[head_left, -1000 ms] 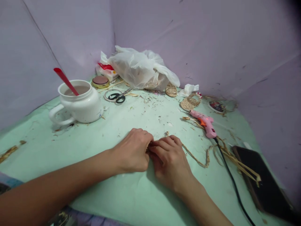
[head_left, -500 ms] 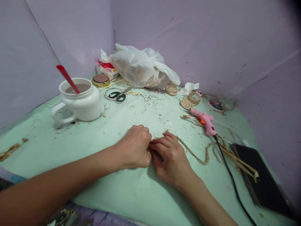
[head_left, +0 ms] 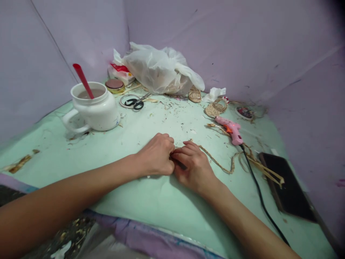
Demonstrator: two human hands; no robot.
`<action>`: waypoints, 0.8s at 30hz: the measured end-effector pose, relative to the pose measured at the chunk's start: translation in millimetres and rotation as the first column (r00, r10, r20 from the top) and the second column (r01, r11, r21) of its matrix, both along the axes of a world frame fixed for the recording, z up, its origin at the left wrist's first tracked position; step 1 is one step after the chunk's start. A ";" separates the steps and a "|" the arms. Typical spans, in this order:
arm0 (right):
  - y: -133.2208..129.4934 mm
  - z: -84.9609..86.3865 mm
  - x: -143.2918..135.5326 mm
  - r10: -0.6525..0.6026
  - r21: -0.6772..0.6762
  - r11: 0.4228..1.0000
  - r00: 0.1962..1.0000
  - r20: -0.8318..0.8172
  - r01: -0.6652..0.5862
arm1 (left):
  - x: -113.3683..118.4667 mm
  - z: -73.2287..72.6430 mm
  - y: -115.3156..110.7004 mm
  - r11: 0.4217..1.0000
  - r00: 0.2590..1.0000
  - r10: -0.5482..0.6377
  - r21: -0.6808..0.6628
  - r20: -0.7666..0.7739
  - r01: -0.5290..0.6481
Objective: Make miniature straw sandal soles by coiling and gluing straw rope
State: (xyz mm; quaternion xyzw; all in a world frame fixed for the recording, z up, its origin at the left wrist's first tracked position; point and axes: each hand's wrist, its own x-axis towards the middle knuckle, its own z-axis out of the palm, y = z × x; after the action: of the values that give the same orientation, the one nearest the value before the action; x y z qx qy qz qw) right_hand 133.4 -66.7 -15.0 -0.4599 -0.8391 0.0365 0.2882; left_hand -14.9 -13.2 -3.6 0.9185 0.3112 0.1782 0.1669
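My left hand (head_left: 157, 154) is closed in a fist over a small woven piece that is mostly hidden between my hands. Fingertips of my right hand (head_left: 192, 163) meet it there, pinching the start of a braided cord (head_left: 218, 164). From under my right hand the cord trails across the green tabletop (head_left: 151, 212) to the right. A pink glue gun (head_left: 230, 130) lies beyond the cord, its small light glowing. Behind it sits a small woven slipper (head_left: 215, 108) with a strap.
A white mug (head_left: 98, 114) with a red straw stands at left. Scissors (head_left: 137, 102), a round tin (head_left: 115, 85) and a white plastic bag (head_left: 159, 68) lie towards the back. A black phone (head_left: 288, 190) and the glue gun's cable (head_left: 257, 190) are at right.
The view has tilted down slightly, so everything sits higher in the picture and more of the table's front edge shows. Both hands keep nearly the same grip.
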 end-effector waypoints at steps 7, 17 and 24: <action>1.7 -2.6 -0.7 0.008 0.013 1.000 1.000 -0.022 -0.008 | 0.6 -1.1 -0.5 1.000 1.000 -0.026 0.010 -0.015 0.026; -9.7 16.5 12.5 0.001 -0.148 0.989 1.000 0.017 0.001 | -36.7 35.6 25.0 0.957 0.994 0.106 -0.268 -0.027 -0.110; -12.7 4.9 -1.2 -0.046 -0.014 0.999 0.998 -0.030 0.046 | -39.7 36.9 16.9 0.983 0.966 -0.027 -0.182 -0.259 -0.022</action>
State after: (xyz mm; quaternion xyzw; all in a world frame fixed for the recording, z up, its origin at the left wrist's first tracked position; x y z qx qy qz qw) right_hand 132.2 -79.4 -10.2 -0.4804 -0.8235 0.0426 0.2987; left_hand -54.6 3.7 33.2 0.9150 0.3443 0.0264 0.2087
